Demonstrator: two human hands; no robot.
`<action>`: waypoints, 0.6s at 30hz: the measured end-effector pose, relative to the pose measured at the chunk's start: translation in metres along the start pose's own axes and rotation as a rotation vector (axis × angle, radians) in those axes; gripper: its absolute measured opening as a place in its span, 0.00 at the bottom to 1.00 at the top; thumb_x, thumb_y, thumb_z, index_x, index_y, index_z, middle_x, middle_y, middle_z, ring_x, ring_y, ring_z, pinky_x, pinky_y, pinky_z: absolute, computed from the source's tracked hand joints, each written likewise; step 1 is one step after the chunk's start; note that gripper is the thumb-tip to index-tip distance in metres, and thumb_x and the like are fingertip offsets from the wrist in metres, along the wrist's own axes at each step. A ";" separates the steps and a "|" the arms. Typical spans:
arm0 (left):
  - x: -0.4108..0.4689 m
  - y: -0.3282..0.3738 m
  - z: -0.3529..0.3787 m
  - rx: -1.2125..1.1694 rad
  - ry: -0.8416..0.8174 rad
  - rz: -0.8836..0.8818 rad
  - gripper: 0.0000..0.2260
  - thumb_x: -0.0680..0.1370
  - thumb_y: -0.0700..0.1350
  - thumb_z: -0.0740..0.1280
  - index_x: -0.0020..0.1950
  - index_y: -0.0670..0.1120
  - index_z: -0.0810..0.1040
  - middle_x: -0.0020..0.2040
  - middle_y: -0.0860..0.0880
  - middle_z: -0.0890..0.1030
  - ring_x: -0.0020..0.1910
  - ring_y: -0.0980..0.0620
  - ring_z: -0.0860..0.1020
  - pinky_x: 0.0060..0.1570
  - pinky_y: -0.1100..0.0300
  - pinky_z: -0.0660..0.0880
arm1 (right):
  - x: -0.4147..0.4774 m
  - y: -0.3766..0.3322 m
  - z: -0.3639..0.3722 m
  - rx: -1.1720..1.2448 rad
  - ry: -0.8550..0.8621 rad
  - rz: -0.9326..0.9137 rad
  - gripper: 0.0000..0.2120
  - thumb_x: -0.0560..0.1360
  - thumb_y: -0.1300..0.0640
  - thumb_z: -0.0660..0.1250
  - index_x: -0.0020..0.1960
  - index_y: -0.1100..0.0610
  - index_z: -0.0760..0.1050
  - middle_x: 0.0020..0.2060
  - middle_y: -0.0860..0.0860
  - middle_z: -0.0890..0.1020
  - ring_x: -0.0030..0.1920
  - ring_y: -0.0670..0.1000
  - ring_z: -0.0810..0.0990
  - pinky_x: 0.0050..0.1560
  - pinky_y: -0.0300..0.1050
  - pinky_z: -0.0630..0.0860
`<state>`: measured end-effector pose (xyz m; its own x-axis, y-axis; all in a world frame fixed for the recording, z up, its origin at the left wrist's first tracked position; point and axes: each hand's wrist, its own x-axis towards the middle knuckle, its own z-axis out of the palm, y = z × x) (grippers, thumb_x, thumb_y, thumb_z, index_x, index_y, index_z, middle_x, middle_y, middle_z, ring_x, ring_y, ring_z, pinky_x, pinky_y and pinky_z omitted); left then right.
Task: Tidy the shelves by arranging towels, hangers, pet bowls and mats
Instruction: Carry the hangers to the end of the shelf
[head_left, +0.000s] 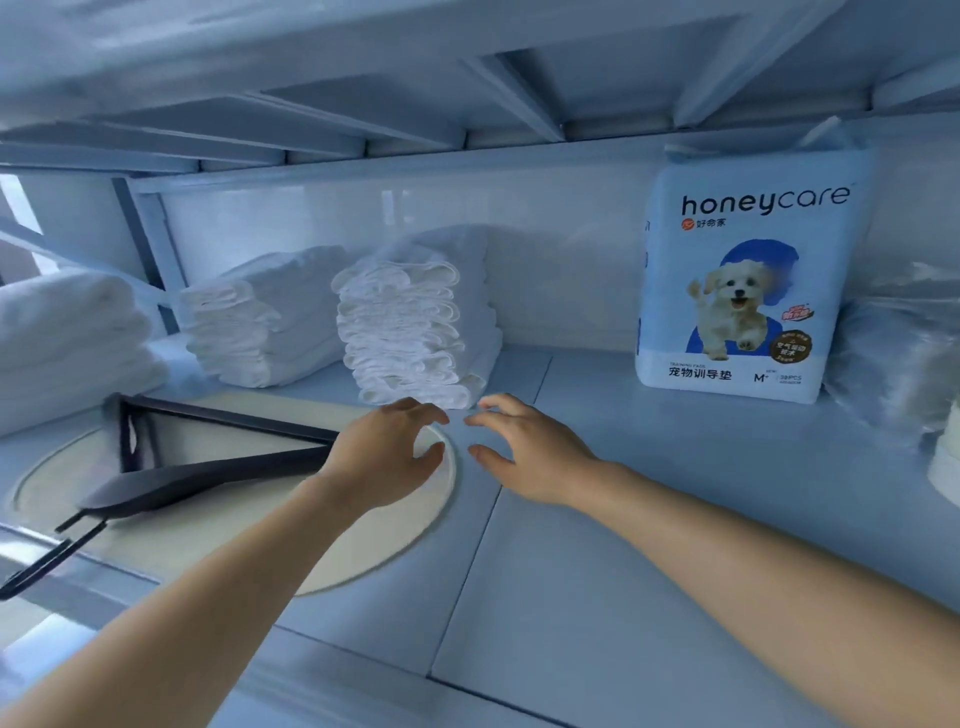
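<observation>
The light is bright and even, with a cold blue cast over the whole shelf (623, 519) and the white things on it. At the far left edge a narrow patch of stronger light is washed out. Shadows are soft and weak: a grey one falls on the back wall (561, 270) beside the middle towel stack (410, 332), and the underside of the upper shelf (363, 114) is a little darker between its ribs. The wall also carries pale reflections. The towel stack is almost overexposed, so its folds are hard to read. The printed package (743, 280) is the sharpest thing. Toward the edges straight lines bend and details smear, most at the left towels (67, 338) and the hanger hook (47, 561).
</observation>
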<state>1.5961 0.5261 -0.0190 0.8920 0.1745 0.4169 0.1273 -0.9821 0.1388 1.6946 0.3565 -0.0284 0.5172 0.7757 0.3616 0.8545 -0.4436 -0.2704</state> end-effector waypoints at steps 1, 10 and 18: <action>-0.004 -0.012 -0.004 0.008 0.001 -0.019 0.13 0.75 0.53 0.62 0.60 0.57 0.73 0.58 0.58 0.75 0.50 0.53 0.76 0.40 0.61 0.69 | 0.006 -0.008 0.006 0.009 -0.006 -0.008 0.20 0.78 0.45 0.58 0.68 0.48 0.67 0.70 0.44 0.62 0.67 0.48 0.67 0.60 0.46 0.70; -0.034 -0.093 -0.025 0.016 -0.052 -0.096 0.13 0.74 0.53 0.64 0.58 0.58 0.73 0.55 0.57 0.74 0.53 0.53 0.75 0.44 0.57 0.74 | 0.049 -0.064 0.047 0.083 -0.040 -0.052 0.19 0.77 0.46 0.59 0.67 0.48 0.69 0.66 0.44 0.66 0.62 0.46 0.70 0.58 0.49 0.72; -0.047 -0.144 -0.029 0.028 -0.085 -0.122 0.14 0.73 0.57 0.66 0.58 0.59 0.74 0.53 0.60 0.73 0.52 0.55 0.74 0.37 0.60 0.69 | 0.077 -0.095 0.071 0.012 -0.069 -0.062 0.20 0.77 0.44 0.60 0.67 0.47 0.68 0.64 0.44 0.69 0.63 0.49 0.70 0.60 0.49 0.68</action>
<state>1.5235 0.6618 -0.0324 0.9027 0.2869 0.3206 0.2478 -0.9559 0.1579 1.6496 0.4906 -0.0382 0.4581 0.8308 0.3162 0.8840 -0.3883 -0.2604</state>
